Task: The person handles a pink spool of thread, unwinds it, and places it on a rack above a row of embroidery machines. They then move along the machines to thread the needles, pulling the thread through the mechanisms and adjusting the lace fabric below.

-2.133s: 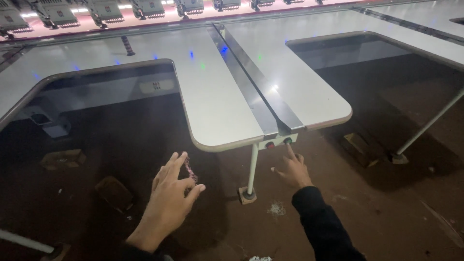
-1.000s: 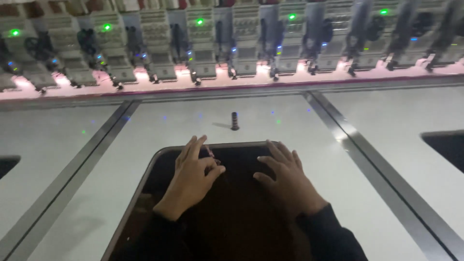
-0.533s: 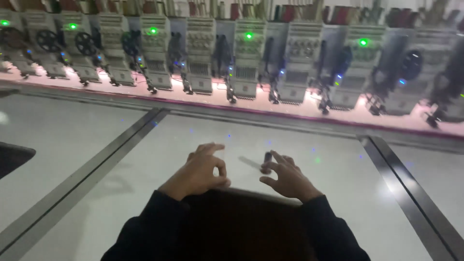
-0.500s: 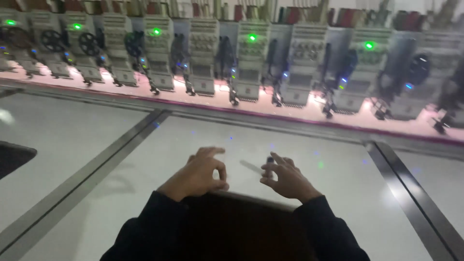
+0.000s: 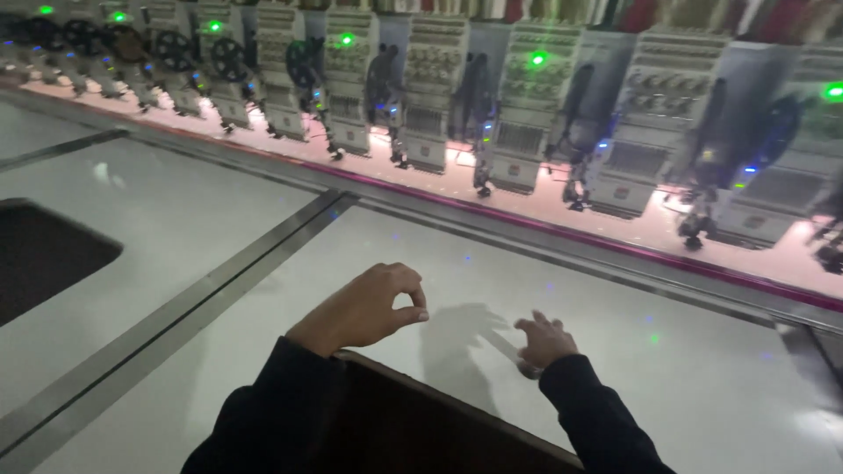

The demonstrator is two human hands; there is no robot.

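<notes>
Comparing with half a second ago, we see our view has swung toward 10 o'clock, so the row of embroidery heads [image 5: 518, 132] now runs on a slant from 10 o'clock down to 3 o'clock, and our hands have drifted apart over the white bench [image 5: 667, 386]. The small dark pin-like piece that our right hand carried upright a moment earlier no longer shows plainly; we judge that it has either been lowered to the bench or is hidden under that hand, and we cannot tell which.

Our left hand [image 5: 364, 307] hangs just above the bench at about 6 o'clock, its thumb and forefinger [image 5: 413, 297] curled into a closed ring, tips touching; whether anything tiny sits in that pinch we cannot tell. Our right hand [image 5: 546, 341], at 5 o'clock, lies low with its fingers [image 5: 532, 323] loosely spread and pointing toward 10 o'clock, and a thin pale sliver [image 5: 505, 347] appears just beside them on the bench, too blurred to name. The dark cut-out edge [image 5: 439, 395] lies beneath both sleeves
</notes>
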